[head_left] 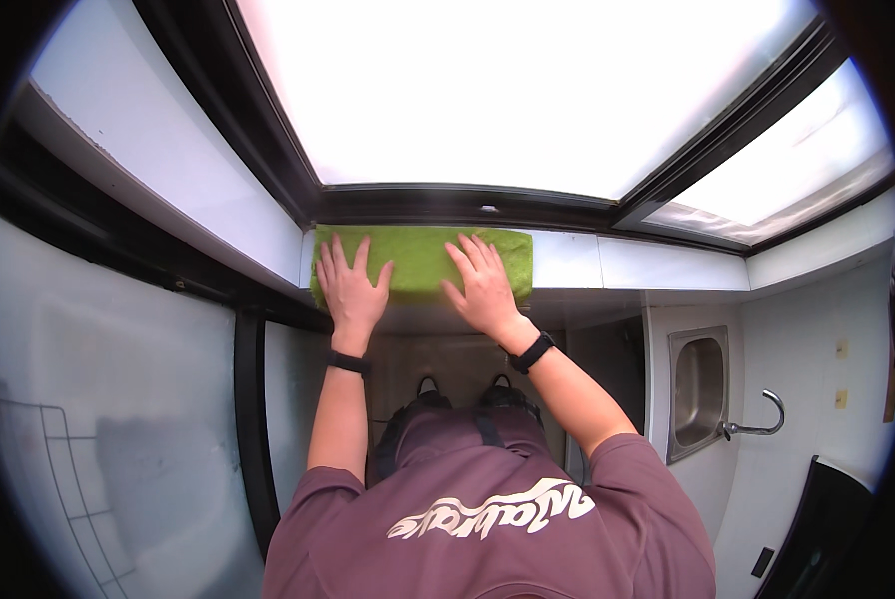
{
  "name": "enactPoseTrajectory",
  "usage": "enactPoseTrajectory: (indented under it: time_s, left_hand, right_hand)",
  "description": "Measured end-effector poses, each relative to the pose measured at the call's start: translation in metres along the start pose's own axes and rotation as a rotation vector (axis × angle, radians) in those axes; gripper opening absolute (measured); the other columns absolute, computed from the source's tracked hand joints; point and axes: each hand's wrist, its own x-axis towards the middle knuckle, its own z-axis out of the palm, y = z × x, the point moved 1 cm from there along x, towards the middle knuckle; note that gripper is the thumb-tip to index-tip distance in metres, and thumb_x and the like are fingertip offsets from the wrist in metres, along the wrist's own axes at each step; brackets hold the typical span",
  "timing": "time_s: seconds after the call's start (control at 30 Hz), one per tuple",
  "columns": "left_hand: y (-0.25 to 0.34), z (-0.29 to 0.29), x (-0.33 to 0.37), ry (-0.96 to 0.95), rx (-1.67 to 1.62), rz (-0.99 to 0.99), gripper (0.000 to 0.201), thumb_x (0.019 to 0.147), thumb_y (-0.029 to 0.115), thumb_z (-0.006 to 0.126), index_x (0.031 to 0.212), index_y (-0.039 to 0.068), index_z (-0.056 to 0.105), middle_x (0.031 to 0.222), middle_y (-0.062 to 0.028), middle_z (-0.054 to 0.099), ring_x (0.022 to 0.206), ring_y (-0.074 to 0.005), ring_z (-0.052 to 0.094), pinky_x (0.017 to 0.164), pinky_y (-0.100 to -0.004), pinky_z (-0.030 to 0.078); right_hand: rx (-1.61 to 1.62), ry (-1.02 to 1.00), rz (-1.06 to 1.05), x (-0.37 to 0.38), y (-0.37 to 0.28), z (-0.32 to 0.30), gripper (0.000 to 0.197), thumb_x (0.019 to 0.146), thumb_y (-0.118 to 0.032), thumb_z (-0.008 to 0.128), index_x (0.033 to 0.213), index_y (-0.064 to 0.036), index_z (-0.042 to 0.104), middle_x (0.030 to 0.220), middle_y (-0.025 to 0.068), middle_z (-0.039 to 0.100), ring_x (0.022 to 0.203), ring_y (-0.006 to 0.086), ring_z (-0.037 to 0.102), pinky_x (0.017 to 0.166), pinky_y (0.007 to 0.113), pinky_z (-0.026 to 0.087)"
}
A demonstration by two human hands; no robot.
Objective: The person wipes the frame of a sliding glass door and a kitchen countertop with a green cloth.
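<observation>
A green cloth (417, 262) lies spread along the white window sill (567, 262), its near edge hanging over the front. My left hand (351, 285) rests flat on the cloth's left part, fingers spread and pointing at the window. On its right part my right hand (483, 285) lies with the palm down, fingers stretched out and the thumb apart. Green fabric shows between the two hands. Neither hand grips the cloth.
A dark window frame (467, 206) runs just behind the sill. To the right are a steel sink (699, 389) and a curved tap (762, 417). Frosted panels in a dark frame (253, 419) stand at the left, with a wire rack (71, 479) beyond.
</observation>
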Motion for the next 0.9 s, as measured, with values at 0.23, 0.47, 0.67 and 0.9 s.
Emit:
enactPoseTrajectory:
  time_s: [0.23, 0.47, 0.67, 0.9]
  left_hand:
    - [0.0, 0.001, -0.004, -0.037, 0.171, -0.016, 0.064, 0.089, 0.052, 0.059, 0.144, 0.02, 0.047, 0.152, -0.0249, 0.03, 0.141, -0.0459, 0.024, 0.115, -0.0568, 0.018]
    - [0.029, 0.01, -0.009, -0.078, 0.18, 0.01, 0.068, 0.09, 0.052, 0.058, 0.148, 0.02, 0.042, 0.153, -0.0276, 0.027, 0.141, -0.0476, 0.022, 0.115, -0.0581, 0.017]
    - [0.074, 0.02, -0.018, -0.091, 0.142, 0.07, 0.073, 0.087, 0.056, 0.058, 0.146, 0.016, 0.045, 0.152, -0.0293, 0.026, 0.141, -0.0483, 0.021, 0.114, -0.0595, 0.016]
    - [0.131, 0.027, -0.028, -0.095, 0.043, 0.145, 0.07, 0.085, 0.048, 0.066, 0.143, 0.014, 0.047, 0.15, -0.0264, 0.032, 0.138, -0.045, 0.027, 0.112, -0.056, 0.023]
  right_hand:
    - [-0.183, -0.094, -0.019, -0.006, 0.008, -0.004, 0.063, 0.088, -0.045, 0.062, 0.141, -0.0141, 0.047, 0.147, 0.0158, 0.042, 0.138, 0.0369, 0.035, 0.112, 0.062, 0.024]
    - [-0.202, -0.117, 0.02, -0.019, 0.033, -0.023, 0.079, 0.077, -0.046, 0.074, 0.145, -0.0207, 0.044, 0.151, 0.0136, 0.037, 0.14, 0.0363, 0.032, 0.113, 0.062, 0.023]
    - [-0.233, -0.115, 0.049, -0.04, 0.07, -0.05, 0.087, 0.069, -0.045, 0.081, 0.145, -0.0257, 0.043, 0.151, 0.0136, 0.037, 0.139, 0.0358, 0.033, 0.113, 0.061, 0.025]
    - [-0.245, -0.128, 0.066, -0.066, 0.122, -0.089, 0.084, 0.071, -0.045, 0.08, 0.145, -0.0249, 0.044, 0.151, 0.013, 0.037, 0.139, 0.0352, 0.034, 0.113, 0.058, 0.026]
